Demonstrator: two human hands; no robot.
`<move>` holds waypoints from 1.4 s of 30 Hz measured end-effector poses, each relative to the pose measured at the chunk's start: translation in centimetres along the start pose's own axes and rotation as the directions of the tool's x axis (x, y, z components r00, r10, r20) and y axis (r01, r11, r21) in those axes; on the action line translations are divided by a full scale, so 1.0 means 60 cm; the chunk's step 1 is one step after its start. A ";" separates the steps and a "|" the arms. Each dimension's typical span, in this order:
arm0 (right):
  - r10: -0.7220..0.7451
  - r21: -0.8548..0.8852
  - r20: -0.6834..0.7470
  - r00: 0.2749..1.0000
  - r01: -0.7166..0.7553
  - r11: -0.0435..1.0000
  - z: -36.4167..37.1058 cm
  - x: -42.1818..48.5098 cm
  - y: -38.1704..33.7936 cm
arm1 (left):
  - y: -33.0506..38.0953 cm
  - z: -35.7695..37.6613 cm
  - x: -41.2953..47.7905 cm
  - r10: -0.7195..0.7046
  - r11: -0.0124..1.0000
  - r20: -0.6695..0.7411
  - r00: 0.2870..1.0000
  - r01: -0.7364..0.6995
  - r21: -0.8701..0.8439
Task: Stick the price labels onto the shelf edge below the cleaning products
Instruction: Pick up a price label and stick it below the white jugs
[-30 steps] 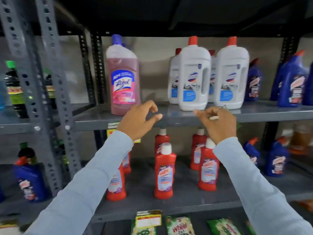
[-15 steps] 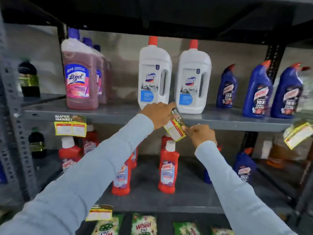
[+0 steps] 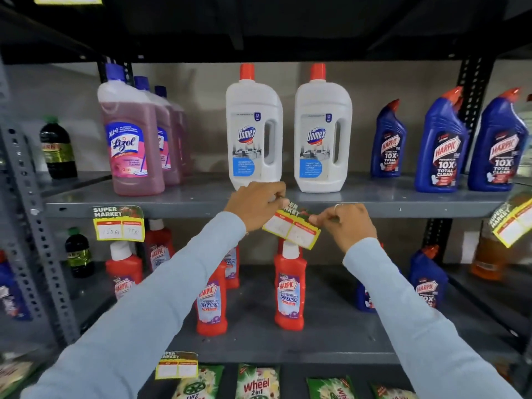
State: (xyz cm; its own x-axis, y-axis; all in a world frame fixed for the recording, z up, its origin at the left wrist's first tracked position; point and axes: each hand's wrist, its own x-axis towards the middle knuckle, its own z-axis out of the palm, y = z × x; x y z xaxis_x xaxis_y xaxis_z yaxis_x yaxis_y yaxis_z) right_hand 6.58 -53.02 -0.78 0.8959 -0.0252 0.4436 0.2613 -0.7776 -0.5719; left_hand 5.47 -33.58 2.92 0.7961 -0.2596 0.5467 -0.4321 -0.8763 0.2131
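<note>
A yellow and red price label [image 3: 292, 230] hangs tilted at the grey shelf edge [image 3: 184, 210], just below two white Domex bottles [image 3: 253, 131]. My left hand [image 3: 256, 204] pinches the label's top left corner against the edge. My right hand [image 3: 344, 224] pinches its right end. One price label [image 3: 118, 223] sticks on the same edge below the pink Lizol bottles [image 3: 132, 142]. Another price label [image 3: 511, 223] hangs at the far right below the blue Harpic bottles [image 3: 440, 145].
Red Harpic bottles [image 3: 289, 286] and a blue one stand on the lower shelf. One more label [image 3: 176, 365] sticks on that shelf's edge above Wheel detergent packets [image 3: 257, 383]. A perforated grey upright [image 3: 31, 231] rises at the left, with dark bottles [image 3: 57, 148] behind it.
The view swung to the right along the shelf. My hands came together under the Domex bottles, and the label between them has turned from steeply tilted to nearly level against the edge.
</note>
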 end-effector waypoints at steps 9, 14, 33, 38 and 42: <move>-0.380 -0.253 -0.077 0.922 0.351 0.902 -0.003 0.009 0.033 | -0.030 0.057 -0.048 0.102 0.984 -0.029 0.994 -0.097 0.150; -0.417 -0.374 0.002 0.909 0.388 0.842 0.013 0.029 0.043 | -0.035 0.072 -0.045 0.069 0.989 -0.109 0.992 -0.054 0.140; -0.331 -0.203 -0.184 0.925 0.294 0.934 0.014 0.046 0.026 | -0.029 0.024 0.007 -0.189 0.951 -0.061 0.980 0.167 -0.261; -0.318 -0.242 -0.226 0.921 0.263 0.934 0.045 0.052 0.032 | -0.040 0.038 0.004 -0.168 0.955 -0.083 0.982 0.142 -0.261; -0.335 -0.263 -0.279 0.900 0.265 0.928 0.047 0.045 0.036 | -0.034 0.042 -0.004 -0.129 0.973 -0.133 0.983 0.100 -0.210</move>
State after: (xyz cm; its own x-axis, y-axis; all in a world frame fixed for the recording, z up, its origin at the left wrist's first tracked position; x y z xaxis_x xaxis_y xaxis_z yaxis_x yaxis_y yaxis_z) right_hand 10.61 -53.02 -2.78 0.6184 0.0632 0.7833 0.3850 -0.8933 -0.2319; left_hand 7.22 -32.78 0.32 0.7819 -0.0877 0.6172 -0.4301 -0.7926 0.4322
